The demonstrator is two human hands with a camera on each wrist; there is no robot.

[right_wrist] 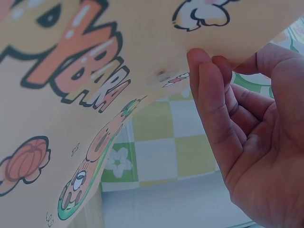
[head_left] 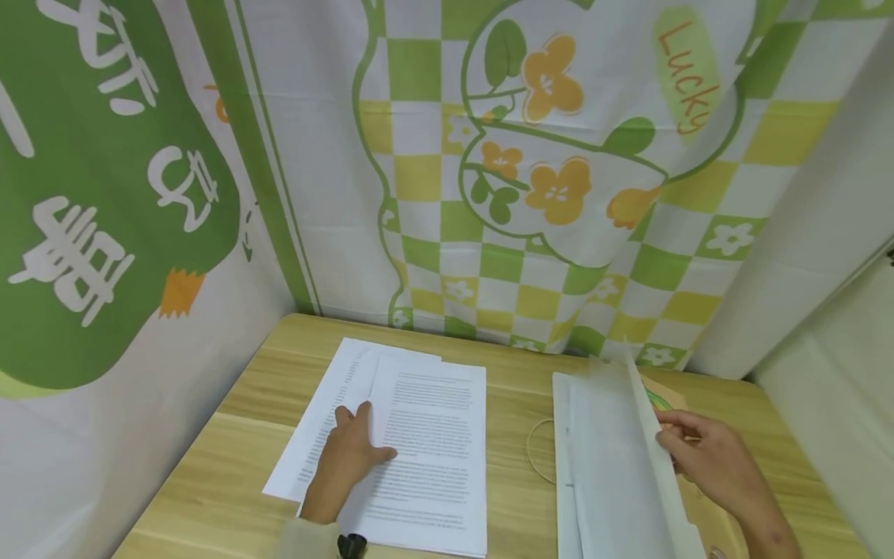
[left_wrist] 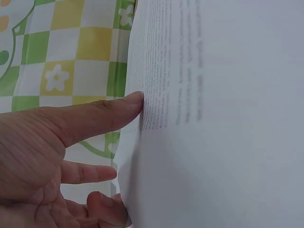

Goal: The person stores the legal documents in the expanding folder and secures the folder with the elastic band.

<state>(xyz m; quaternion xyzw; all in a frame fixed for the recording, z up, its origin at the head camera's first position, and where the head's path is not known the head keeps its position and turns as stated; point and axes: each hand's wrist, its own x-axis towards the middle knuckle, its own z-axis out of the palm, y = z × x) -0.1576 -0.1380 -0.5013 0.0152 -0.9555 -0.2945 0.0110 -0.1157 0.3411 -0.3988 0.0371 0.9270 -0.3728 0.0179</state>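
Observation:
My left hand (head_left: 345, 458) rests on overlapping printed sheets (head_left: 433, 435) at the table's middle, thumb and fingers spread. The left wrist view has the thumb touching the paper (left_wrist: 213, 156), with the other fingers at its edge. My right hand (head_left: 715, 466) pinches the raised cover (head_left: 653, 450) of a document folder, fingertips on one side and thumb on the other. In the right wrist view, this cover (right_wrist: 52, 114) is beige with cartoon pictures and large letters. Inside the folder lie pale translucent leaves (head_left: 608, 458) and white sheets.
A thin elastic loop (head_left: 531, 450) lies on the wooden table (head_left: 230, 442) at the folder's left side. Behind the table hangs a green and yellow checked curtain (head_left: 419, 186) with flowers. Another printed cloth (head_left: 161, 326) hangs at the left.

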